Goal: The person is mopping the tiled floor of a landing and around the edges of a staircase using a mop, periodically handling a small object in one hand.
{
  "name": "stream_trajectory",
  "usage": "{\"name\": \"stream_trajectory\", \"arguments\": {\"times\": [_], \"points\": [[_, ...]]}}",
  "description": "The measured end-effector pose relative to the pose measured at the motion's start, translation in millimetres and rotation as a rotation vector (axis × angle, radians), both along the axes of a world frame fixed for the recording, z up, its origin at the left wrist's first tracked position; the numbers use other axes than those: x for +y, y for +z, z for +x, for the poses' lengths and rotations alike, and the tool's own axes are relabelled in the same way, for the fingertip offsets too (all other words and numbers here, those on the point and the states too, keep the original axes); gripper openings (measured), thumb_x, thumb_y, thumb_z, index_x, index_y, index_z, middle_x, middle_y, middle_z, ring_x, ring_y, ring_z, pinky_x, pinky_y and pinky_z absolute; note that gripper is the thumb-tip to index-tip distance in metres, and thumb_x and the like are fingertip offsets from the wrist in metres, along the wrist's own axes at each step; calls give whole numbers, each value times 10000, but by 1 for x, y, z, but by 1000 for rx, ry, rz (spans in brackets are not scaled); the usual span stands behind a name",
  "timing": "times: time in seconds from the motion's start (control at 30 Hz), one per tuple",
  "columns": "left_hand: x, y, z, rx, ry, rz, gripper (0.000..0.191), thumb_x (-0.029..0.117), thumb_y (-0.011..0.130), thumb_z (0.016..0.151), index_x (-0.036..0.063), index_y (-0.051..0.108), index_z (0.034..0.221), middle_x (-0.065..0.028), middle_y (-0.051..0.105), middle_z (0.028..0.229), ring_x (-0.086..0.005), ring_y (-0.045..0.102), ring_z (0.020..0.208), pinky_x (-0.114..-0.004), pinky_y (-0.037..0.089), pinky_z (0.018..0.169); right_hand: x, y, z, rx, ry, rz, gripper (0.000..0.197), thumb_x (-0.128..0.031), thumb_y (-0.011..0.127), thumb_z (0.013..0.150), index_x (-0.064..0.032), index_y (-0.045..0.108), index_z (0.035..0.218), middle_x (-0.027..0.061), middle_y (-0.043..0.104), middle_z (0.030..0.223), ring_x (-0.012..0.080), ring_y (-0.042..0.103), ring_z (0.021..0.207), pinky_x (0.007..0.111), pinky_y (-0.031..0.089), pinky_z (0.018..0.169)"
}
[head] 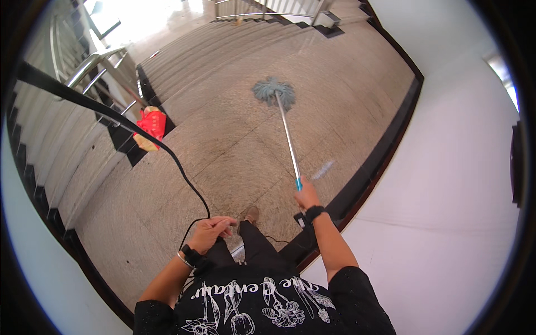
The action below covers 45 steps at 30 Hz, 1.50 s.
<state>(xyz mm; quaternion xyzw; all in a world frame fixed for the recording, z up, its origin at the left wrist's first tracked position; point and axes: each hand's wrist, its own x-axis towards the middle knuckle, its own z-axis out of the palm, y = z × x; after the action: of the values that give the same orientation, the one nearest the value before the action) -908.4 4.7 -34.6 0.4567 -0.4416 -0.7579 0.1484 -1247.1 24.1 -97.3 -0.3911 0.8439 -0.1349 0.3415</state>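
Note:
My right hand (307, 194) is closed around the blue grip at the near end of a metal mop handle (289, 138). The handle slants away from me to a grey-blue mop head (274, 92), spread out on the speckled stone floor. My left hand (212, 232) is in front of my waist, off the mop, with its fingers bent loosely and nothing seen in it. A black cable (190, 182) passes close by that hand. Each wrist wears a black band.
Stairs (188, 54) lead off beyond the landing, and more steps (63, 167) lie at the left. A red bag (153, 123) rests by the metal railing (90, 69). A white wall (439, 188) with dark skirting (377, 163) runs along the right.

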Motion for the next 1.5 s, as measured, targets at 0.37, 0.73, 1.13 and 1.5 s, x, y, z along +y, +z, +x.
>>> {"name": "stream_trajectory", "arguments": {"times": [0.37,0.73,1.13,1.5], "points": [[30,-1,-31,60,7,-22,169,180,594,909,33,674,931,-26,655,782,-86,606,709,-205,478,634,90,1,36,-11,127,-9,346,-58,536,718,-11,457,1051,255,591,747,449,589,711,486,470,636],[108,-95,-92,98,-502,-899,693,233,728,676,134,426,1292,-196,418,1309,-348,461,1185,-426,412,956,317,151,105,23,387,205,762,-143,634,698,-77,330,1393,199,610,686,308,635,588,360,510,556],[164,-111,-105,65,-1051,-928,341,367,803,615,102,633,746,-117,644,752,-319,633,790,-413,480,683,325,286,167,-242,169,393,669,-9,553,704,-36,421,1359,171,637,796,230,597,607,332,491,551],[123,-108,-32,-296,-516,-782,187,273,667,699,125,698,809,-142,669,797,-343,640,809,-449,512,724,186,296,157,-233,628,589,678,-51,653,723,-69,434,1364,27,531,595,124,503,477,293,425,438]]}}
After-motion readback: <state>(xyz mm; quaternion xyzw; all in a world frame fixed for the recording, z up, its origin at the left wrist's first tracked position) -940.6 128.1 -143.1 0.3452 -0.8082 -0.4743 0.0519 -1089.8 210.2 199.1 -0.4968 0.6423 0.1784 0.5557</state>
